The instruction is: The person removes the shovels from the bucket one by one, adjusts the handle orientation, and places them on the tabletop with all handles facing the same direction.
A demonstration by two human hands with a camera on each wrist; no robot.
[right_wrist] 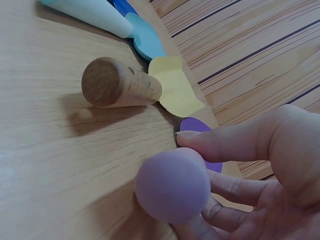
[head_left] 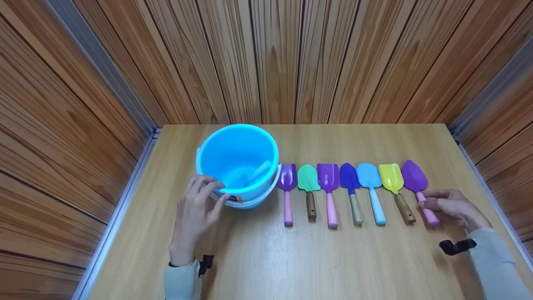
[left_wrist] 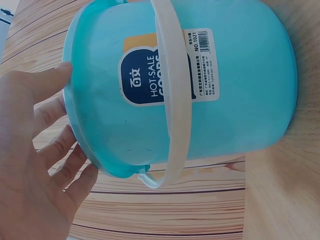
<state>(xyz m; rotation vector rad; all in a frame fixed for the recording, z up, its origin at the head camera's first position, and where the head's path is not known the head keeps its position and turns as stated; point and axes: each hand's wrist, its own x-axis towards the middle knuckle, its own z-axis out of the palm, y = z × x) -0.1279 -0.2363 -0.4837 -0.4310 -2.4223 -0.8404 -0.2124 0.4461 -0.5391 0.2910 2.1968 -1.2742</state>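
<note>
A light-blue bucket (head_left: pixel 237 162) stands upright at the left of the table, its white handle (left_wrist: pixel 177 95) hanging down over a label on the side. My left hand (head_left: pixel 195 212) grips the near left part of its rim, thumb on the outer side. Inside the bucket lies a pale blue piece like a handle (head_left: pixel 260 171). At the right end of a row of toy shovels, my right hand (head_left: pixel 452 206) pinches the pink handle (right_wrist: pixel 172 187) of a purple pointed shovel (head_left: pixel 414 176) between thumb and fingers. Its blade lies close over the table.
Several shovels lie side by side between bucket and right hand: purple (head_left: pixel 287 177), green (head_left: pixel 308 177), another purple (head_left: pixel 328 177), dark blue (head_left: pixel 349 176), light blue (head_left: pixel 369 175) and yellow (head_left: pixel 391 178). Wood-patterned panels (head_left: pixel 275 62) wall the table (head_left: pixel 291 258) behind and at both sides.
</note>
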